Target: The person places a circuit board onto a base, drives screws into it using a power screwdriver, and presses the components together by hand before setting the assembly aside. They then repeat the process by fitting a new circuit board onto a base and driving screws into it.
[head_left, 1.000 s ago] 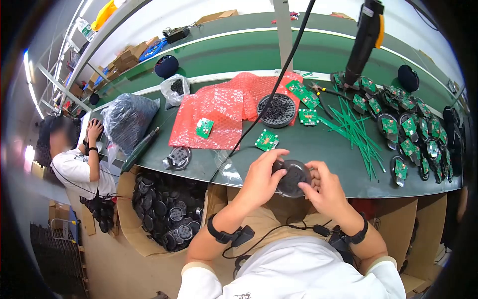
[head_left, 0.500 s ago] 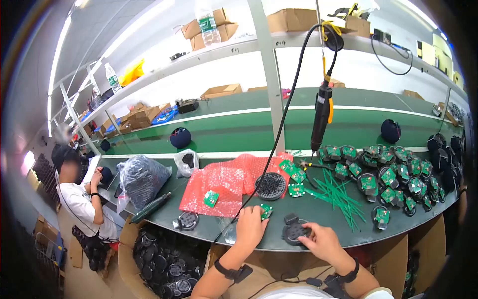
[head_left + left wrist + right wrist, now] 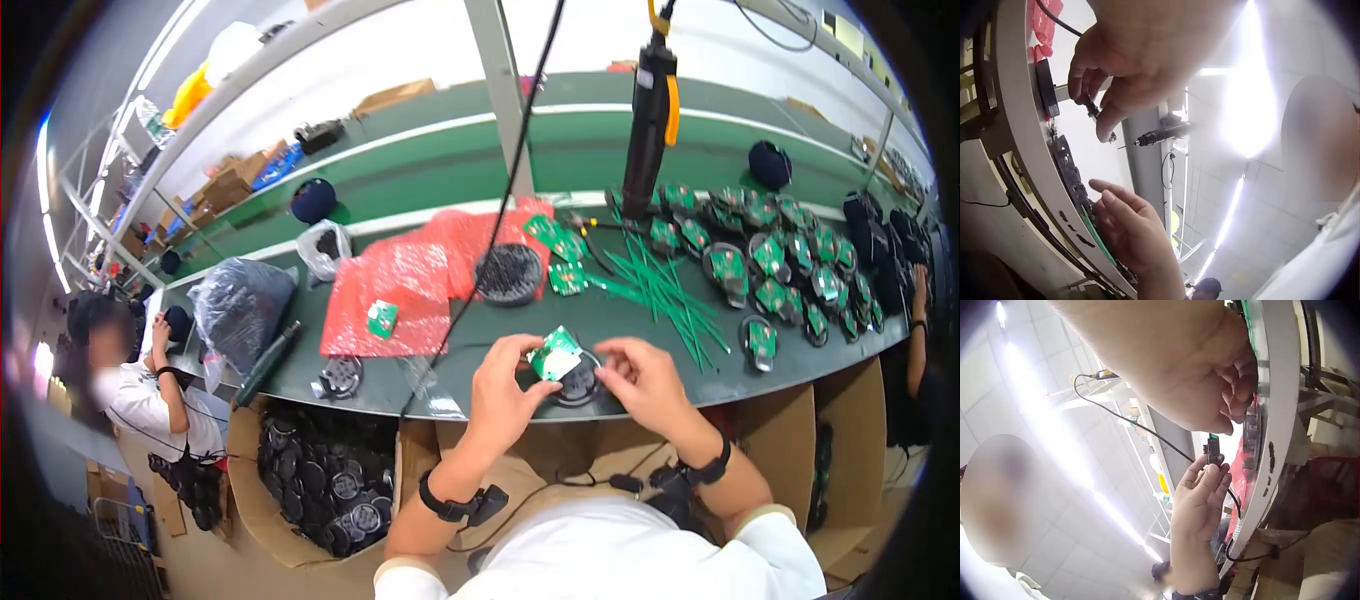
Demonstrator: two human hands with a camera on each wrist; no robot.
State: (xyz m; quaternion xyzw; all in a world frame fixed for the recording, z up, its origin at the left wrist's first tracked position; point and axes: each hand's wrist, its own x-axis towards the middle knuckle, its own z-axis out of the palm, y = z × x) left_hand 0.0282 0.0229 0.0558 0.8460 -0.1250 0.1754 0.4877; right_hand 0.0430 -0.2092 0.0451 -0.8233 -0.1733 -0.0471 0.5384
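My left hand point(image 3: 505, 385) pinches a green circuit board point(image 3: 556, 352) between thumb and fingers, tilted over a round black plastic housing point(image 3: 578, 386). The housing lies near the table's front edge, partly hidden under the board. In the right wrist view, the circuit board point(image 3: 1212, 450) is edge-on in the left hand's fingers. My right hand point(image 3: 645, 382) is at the housing's right side, fingers loosely bent, fingertips close to the rim. From the left wrist view, the right hand point(image 3: 1132, 228) shows its index finger and thumb apart with nothing between them.
Black housings with green boards point(image 3: 770, 255) crowd the table's right side, beside green strips point(image 3: 665, 295). A round dish of small black parts point(image 3: 508, 275) stands near red bubble wrap point(image 3: 400, 285). An electric screwdriver point(image 3: 650, 130) hangs above. A carton of black housings point(image 3: 330, 480) sits below left.
The left hand took a circuit board from the table and brought it right, over the housing. The housing, earlier held up in both hands, now lies on the table; the right hand no longer grips it.
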